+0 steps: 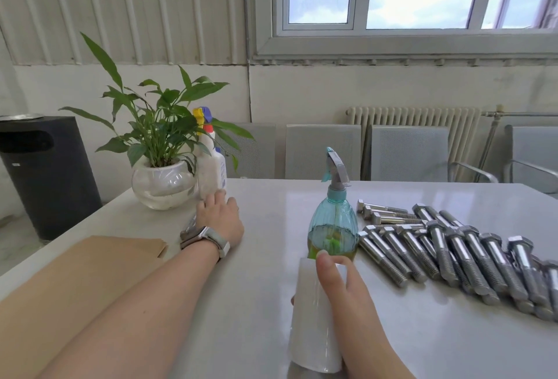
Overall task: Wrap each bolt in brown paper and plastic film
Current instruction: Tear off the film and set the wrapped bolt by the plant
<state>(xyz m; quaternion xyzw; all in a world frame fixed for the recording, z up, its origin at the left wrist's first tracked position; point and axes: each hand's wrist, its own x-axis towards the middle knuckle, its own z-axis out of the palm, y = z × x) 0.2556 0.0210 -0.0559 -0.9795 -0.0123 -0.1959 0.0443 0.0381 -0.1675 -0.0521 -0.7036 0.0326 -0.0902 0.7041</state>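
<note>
right hand (338,282): fingers wrapped round plastic film roll (314,318), lower centre, ready to unroll. left hand (219,212): fingers loose, empty, mid-left on worktop (271,258). bolts (453,251) heaped right; brown paper (90,267) lower left.

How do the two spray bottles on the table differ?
The teal spray bottle is see-through, round-bellied, part full of greenish liquid, standing mid-table beside the bolts. The white spray bottle is opaque, with a yellow, blue and red head, behind the left hand. Both stand upright.
</note>
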